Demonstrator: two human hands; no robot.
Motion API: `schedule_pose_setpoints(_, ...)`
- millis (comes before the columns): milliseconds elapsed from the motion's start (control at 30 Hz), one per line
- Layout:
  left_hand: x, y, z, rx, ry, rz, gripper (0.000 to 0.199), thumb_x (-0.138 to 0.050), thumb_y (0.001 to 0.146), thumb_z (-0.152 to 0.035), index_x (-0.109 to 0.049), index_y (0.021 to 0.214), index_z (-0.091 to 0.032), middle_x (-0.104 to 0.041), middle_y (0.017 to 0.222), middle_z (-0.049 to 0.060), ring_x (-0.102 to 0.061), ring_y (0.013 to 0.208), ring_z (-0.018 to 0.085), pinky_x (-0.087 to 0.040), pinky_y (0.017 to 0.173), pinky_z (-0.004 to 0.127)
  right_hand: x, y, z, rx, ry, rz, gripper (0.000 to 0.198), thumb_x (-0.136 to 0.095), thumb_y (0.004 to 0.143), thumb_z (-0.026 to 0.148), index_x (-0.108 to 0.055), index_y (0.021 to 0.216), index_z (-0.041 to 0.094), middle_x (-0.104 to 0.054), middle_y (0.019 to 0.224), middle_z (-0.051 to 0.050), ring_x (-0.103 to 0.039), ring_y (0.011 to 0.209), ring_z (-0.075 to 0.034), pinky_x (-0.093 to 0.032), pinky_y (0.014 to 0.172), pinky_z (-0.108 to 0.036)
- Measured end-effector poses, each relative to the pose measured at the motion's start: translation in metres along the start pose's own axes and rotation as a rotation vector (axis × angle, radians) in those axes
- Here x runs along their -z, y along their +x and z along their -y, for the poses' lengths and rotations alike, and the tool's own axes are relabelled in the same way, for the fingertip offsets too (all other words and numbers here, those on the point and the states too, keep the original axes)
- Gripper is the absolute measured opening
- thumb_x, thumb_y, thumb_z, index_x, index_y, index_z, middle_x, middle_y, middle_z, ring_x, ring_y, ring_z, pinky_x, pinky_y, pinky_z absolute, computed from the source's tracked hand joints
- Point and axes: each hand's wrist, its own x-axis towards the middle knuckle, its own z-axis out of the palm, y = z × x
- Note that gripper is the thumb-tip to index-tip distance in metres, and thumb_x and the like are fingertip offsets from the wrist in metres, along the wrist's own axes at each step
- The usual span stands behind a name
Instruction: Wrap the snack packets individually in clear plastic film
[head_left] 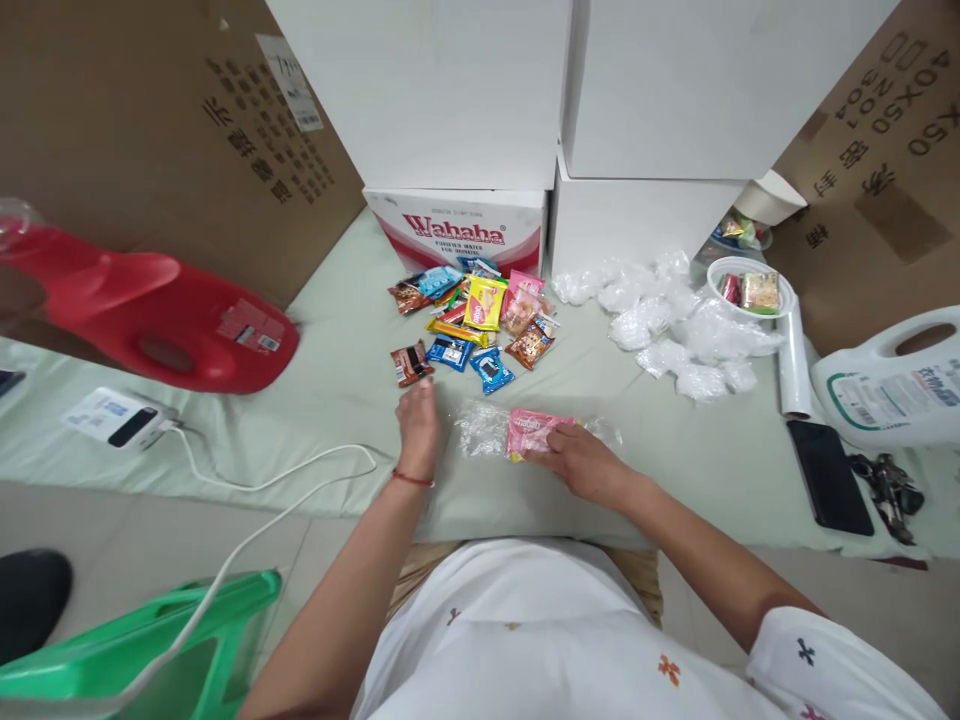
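My right hand [589,462] grips the right end of a pink snack packet [528,431], fingers on top of it. Under and around the packet lies crinkled clear plastic film [480,428], spread flat on the cloth. My left hand [418,428], with a red cord at the wrist, is closed beside the film's left end. Its fingertips are just below a brown snack packet [410,363]; what they hold, if anything, is hidden. A heap of small snacks lies beyond, with a yellow packet [484,303], a blue packet [491,370] and a brown cookie packet [531,343].
Crumpled clear plastic bundles [675,320] lie right of the snacks, near a white bowl [715,272] and a film roll [793,360]. White boxes [465,90] stand behind. A red jug [165,310] and a white cable [277,487] are left; a black phone [829,475] is right.
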Motion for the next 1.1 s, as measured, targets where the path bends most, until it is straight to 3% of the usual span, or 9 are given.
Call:
schedule_pose_setpoints(167,-0.016,-0.017,-0.016,-0.098,0.256,0.224,0.031,-0.084,0.063,-0.036,-0.067,0.083,-0.021,-0.052,0.152,0.014,-0.022,0.153,0.045,-0.020,0.120,0.062,-0.011,-0.002,-0.003,-0.032,0.004,-0.054,0.042,-0.054,0.101,0.015,-0.066,0.139,0.028,-0.063,0.092,-0.009,-0.052,0.092,-0.023,-0.038,0.081,-0.033)
schedule_pose_setpoints(233,-0.011,-0.028,-0.014,-0.194,0.336,0.318,0.019,-0.077,0.064,-0.024,-0.062,0.074,-0.020,-0.058,0.145,0.013,-0.035,0.147,0.041,-0.028,0.118,0.057,-0.014,-0.002,-0.004,-0.038,0.025,-0.079,0.041,-0.054,0.101,0.015,-0.068,0.136,0.028,-0.062,0.091,-0.008,-0.052,0.090,-0.023,-0.037,0.081,-0.033)
schedule_pose_setpoints(333,0.003,-0.037,-0.016,-0.166,0.231,0.366,0.011,-0.063,0.070,-0.022,-0.053,0.070,-0.021,-0.071,0.094,0.006,-0.067,0.097,0.025,-0.051,0.089,0.037,-0.017,-0.002,-0.005,-0.050,0.061,-0.105,0.036,-0.055,0.101,0.015,-0.073,0.129,0.028,-0.062,0.089,-0.007,-0.051,0.088,-0.022,-0.036,0.081,-0.033)
schedule_pose_setpoints(400,0.006,-0.043,-0.025,-0.085,0.041,0.380,0.011,-0.061,0.073,-0.027,-0.051,0.074,-0.022,-0.062,0.069,-0.003,-0.061,0.065,0.016,-0.048,0.066,0.027,-0.017,-0.001,-0.006,-0.053,0.077,-0.117,0.034,-0.055,0.100,0.014,-0.074,0.125,0.027,-0.061,0.087,-0.007,-0.050,0.087,-0.022,-0.036,0.081,-0.032)
schedule_pose_setpoints(500,-0.011,-0.057,-0.046,-0.029,-0.203,0.410,0.012,-0.064,0.070,-0.028,-0.056,0.076,-0.022,-0.059,0.062,-0.006,-0.056,0.055,0.012,-0.042,0.055,0.023,-0.018,0.002,-0.006,-0.046,0.082,-0.123,0.033,-0.055,0.100,0.014,-0.074,0.125,0.025,-0.061,0.086,-0.006,-0.049,0.087,-0.021,-0.036,0.082,-0.032)
schedule_pose_setpoints(733,-0.062,-0.079,-0.053,0.107,-0.376,0.477,0.024,-0.052,0.083,-0.023,-0.072,0.095,-0.017,-0.076,0.081,0.005,-0.068,0.067,0.017,-0.055,0.067,0.030,-0.023,-0.007,0.003,-0.089,0.057,-0.183,0.036,-0.051,0.100,0.012,-0.072,0.127,0.023,-0.059,0.095,-0.008,-0.047,0.095,-0.023,-0.040,0.086,-0.034)
schedule_pose_setpoints(933,-0.058,-0.086,-0.054,-0.344,0.183,0.239,0.031,-0.061,0.084,-0.019,-0.077,0.110,-0.025,-0.075,0.108,0.008,-0.062,0.106,0.028,-0.049,0.099,0.046,-0.033,-0.031,0.009,-0.059,0.181,-0.283,0.036,-0.048,0.095,0.006,-0.069,0.123,0.018,-0.059,0.102,-0.012,-0.049,0.104,-0.026,-0.047,0.093,-0.042)
schedule_pose_setpoints(1033,-0.059,-0.082,-0.054,-0.253,0.307,0.092,0.058,-0.076,0.077,-0.032,-0.065,0.132,-0.021,-0.060,0.128,0.015,-0.052,0.122,0.035,-0.042,0.107,0.052,-0.036,-0.046,0.012,-0.001,0.323,-0.339,0.031,-0.050,0.095,0.008,-0.070,0.116,0.018,-0.062,0.107,-0.013,-0.048,0.120,-0.028,-0.047,0.103,-0.047)
schedule_pose_setpoints(1100,-0.060,-0.075,-0.050,-0.120,0.355,0.112,0.071,-0.083,0.070,-0.045,-0.063,0.132,-0.018,-0.053,0.136,0.018,-0.046,0.130,0.039,-0.039,0.109,0.055,-0.033,-0.056,0.013,0.036,0.434,-0.341,0.023,-0.054,0.097,0.016,-0.071,0.113,0.020,-0.065,0.109,-0.012,-0.046,0.129,-0.029,-0.045,0.108,-0.049)
